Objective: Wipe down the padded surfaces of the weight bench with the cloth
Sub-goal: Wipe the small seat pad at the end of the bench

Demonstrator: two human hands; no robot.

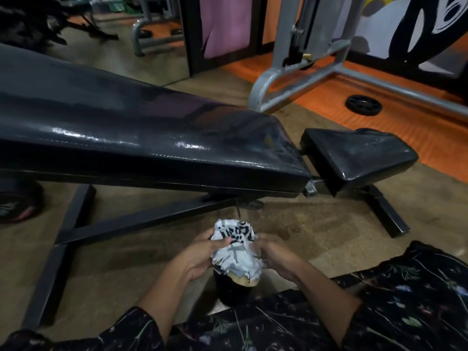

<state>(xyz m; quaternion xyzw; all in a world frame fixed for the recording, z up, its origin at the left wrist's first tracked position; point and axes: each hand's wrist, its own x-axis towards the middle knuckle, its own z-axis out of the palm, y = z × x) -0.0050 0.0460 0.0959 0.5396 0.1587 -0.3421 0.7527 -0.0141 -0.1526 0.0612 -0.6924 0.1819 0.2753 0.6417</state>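
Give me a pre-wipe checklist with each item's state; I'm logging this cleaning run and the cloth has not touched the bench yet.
1. Black-and-white patterned cloth in hand: ok, left hand and right hand both grip it.
2. Cloth bunched for wiping: ok, crumpled into a wad.
3. Long black vinyl back pad free of objects: ok.
4. Small black vinyl seat pad free of objects: ok.
5. Cloth in contact with a pad: not ok, held below the bench, over the floor.
6. Cloth damp: cannot tell.
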